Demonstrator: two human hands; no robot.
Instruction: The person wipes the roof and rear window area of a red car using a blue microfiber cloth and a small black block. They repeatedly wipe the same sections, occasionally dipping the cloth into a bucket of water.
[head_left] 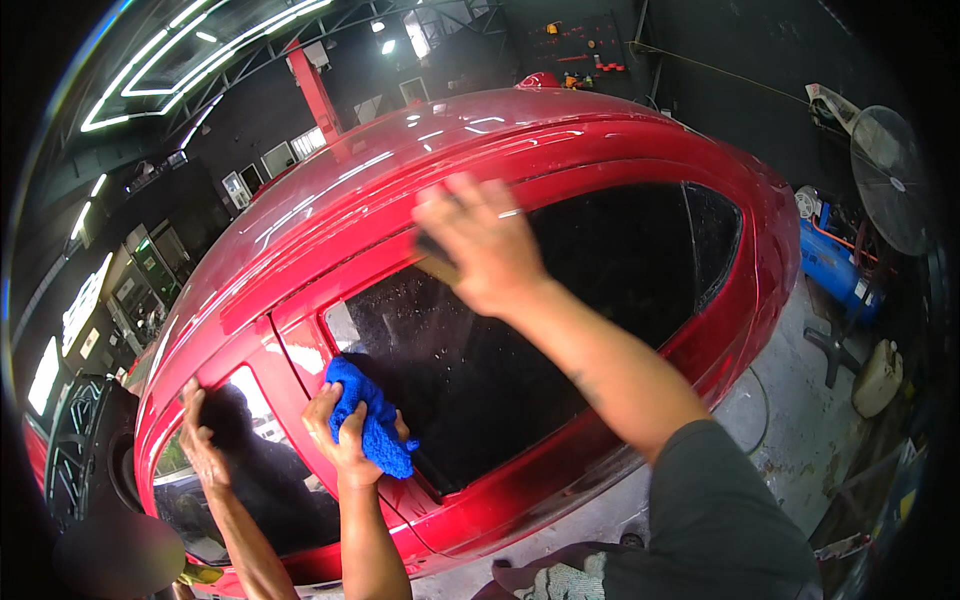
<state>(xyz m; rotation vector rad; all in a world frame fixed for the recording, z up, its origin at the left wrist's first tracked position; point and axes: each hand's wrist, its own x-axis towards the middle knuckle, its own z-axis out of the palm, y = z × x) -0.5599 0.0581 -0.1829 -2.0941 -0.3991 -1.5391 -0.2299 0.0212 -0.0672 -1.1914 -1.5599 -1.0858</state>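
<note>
My left hand point(345, 432) is closed around a bunched blue microfiber cloth point(375, 420), close to the front corner of the rear side window point(480, 350) of a red car point(290, 250). My right hand point(480, 240), smeared by motion, lies over the upper window frame. Under its palm shows part of a small dark and tan pad point(436, 260), mostly hidden by the hand. Light specks and smears mark the dark glass.
A co-worker's hand point(205, 450) is raised at the front window point(250, 470) on the left. To the right stand a blue air compressor point(835, 265), a large fan point(890, 180) and a whitish jug point(878, 380) on the grey floor. A red post point(315, 90) rises behind the car.
</note>
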